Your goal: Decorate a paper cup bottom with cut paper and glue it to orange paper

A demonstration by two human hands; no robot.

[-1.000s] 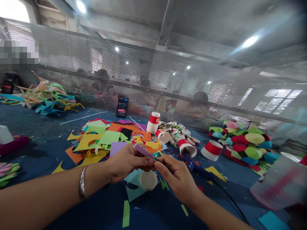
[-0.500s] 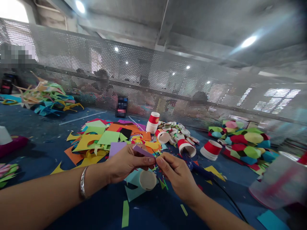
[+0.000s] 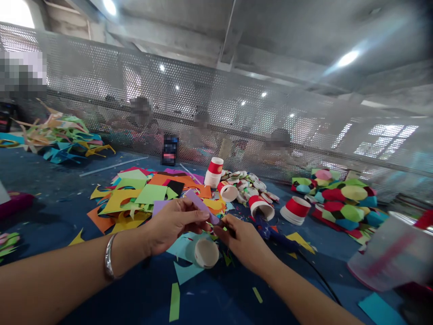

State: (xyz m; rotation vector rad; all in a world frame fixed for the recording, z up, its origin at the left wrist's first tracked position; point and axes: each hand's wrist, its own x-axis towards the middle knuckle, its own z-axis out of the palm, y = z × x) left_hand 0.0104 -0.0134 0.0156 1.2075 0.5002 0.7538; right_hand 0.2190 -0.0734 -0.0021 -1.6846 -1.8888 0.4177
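Note:
A piece of purple paper (image 3: 199,204) is pinched between the thumb and fingers of my left hand (image 3: 177,221). At the lower right end of this paper is my right hand (image 3: 241,234), its fingers closed round a small dark thing that they mostly hide. Both hands are in the air over the table's middle. Just below them a white paper cup (image 3: 206,253) stands among light blue paper offcuts (image 3: 189,272). Behind my left hand lies a heap of coloured paper (image 3: 125,198), some sheets with round cut-outs.
Red-and-white paper cups (image 3: 295,210) stand and lie behind my right hand, near a blue glue gun (image 3: 279,239) with a black cord. Coloured paper balls (image 3: 348,198) and a translucent bucket (image 3: 385,253) are at right. Scraps (image 3: 64,135) pile up at far left, before a perforated metal screen (image 3: 189,95).
The purple paper is turned more face-on and tilted down to the right. My right fingers have shifted lower, by the paper's end. The whole view has moved slightly.

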